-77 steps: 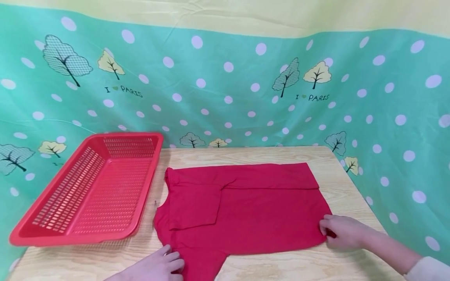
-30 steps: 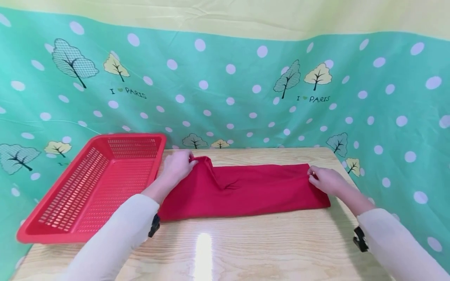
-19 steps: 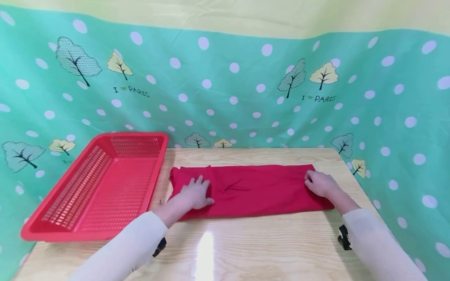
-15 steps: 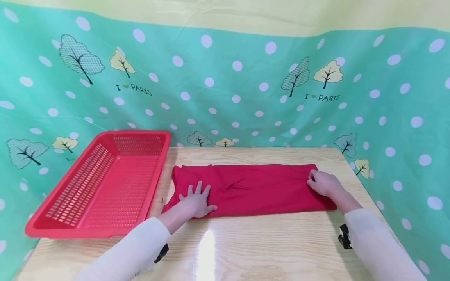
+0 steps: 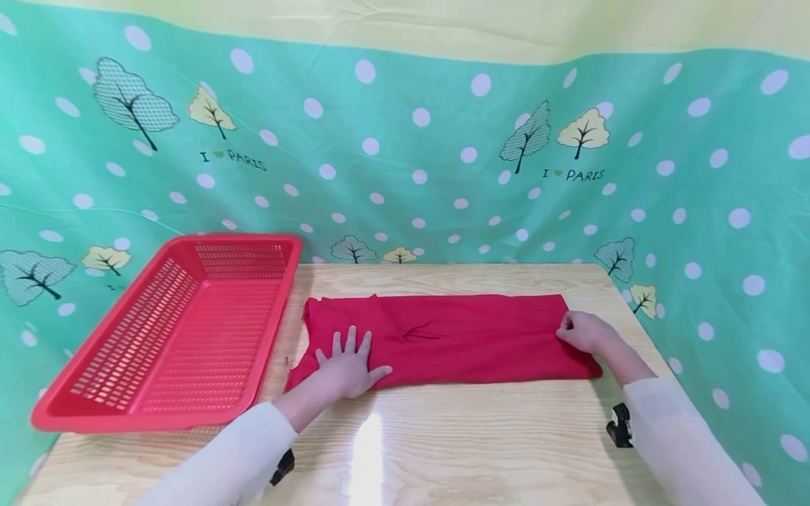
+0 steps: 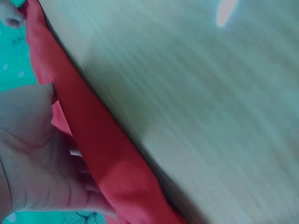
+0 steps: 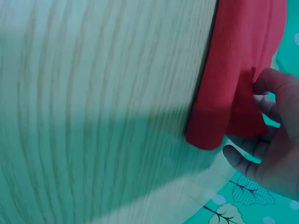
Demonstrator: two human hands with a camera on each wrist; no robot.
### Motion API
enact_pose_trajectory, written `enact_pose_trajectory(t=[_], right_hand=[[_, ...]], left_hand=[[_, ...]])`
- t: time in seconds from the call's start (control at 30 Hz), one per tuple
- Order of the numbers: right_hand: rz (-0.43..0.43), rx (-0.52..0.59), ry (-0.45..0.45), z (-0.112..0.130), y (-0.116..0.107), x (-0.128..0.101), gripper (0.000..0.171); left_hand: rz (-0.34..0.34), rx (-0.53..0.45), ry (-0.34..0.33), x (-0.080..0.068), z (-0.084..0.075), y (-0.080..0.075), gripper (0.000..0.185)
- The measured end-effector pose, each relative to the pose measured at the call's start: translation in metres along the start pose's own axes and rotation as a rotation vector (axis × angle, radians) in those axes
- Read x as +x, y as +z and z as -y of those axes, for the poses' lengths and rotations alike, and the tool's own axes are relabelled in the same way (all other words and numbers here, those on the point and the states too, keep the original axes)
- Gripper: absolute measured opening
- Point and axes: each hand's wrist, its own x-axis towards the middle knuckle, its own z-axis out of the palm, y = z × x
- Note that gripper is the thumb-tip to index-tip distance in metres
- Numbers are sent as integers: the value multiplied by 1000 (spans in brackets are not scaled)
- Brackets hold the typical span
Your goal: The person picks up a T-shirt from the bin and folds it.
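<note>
A red shirt [image 5: 471, 344] lies folded in a long strip across the wooden table. My left hand [image 5: 346, 372] rests on its left part with the fingers spread. The left wrist view has the palm [image 6: 37, 154] over the red cloth [image 6: 93, 126], some fingertips hidden behind a fold. At the shirt's right end, my right hand [image 5: 585, 333] pinches the hem between thumb and fingers. Seen from the right wrist, the thumb and forefinger meet at the cloth's edge [image 7: 245, 107], while the other fingers are loosely bent beside it.
To the left stands a red plastic basket [image 5: 209, 344] with perforated walls, nothing visible inside. The wooden table [image 5: 481, 443] stretches in front of the shirt. A green dotted curtain [image 5: 418, 154] hangs behind and at the sides.
The shirt's near half was folded away from me, making a narrow strip. My left hand let go of the far left edge and moved down flat onto the cloth; the right hand stayed at the hem.
</note>
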Motion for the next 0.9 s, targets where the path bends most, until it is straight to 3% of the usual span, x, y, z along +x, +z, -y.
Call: enact_pose_trajectory(t=[0.13, 0.23, 0.33, 0.5, 0.7, 0.8, 0.9], right_hand=[[-91, -43, -9, -1, 2, 0, 27], [-152, -76, -28, -4, 2, 1, 47], [-130, -75, -60, -6, 2, 1, 61], [-34, -21, -61, -5, 4, -1, 59], [-62, -66, -106, 2, 6, -2, 55], [-80, -33, -128, 0, 4, 0, 54], [-85, 33, -100, -6, 0, 2, 61]], left_hand=[[-41, 13, 13, -14, -7, 6, 88], [-29, 27, -10, -20, -10, 7, 89], [-8, 52, -5, -22, -5, 6, 90], [12, 44, 44, -16, 10, 1, 97], [10, 40, 60, -12, 16, -3, 109], [-24, 22, 136, -13, -2, -4, 106], [-85, 49, 333, -11, -36, 0, 89]])
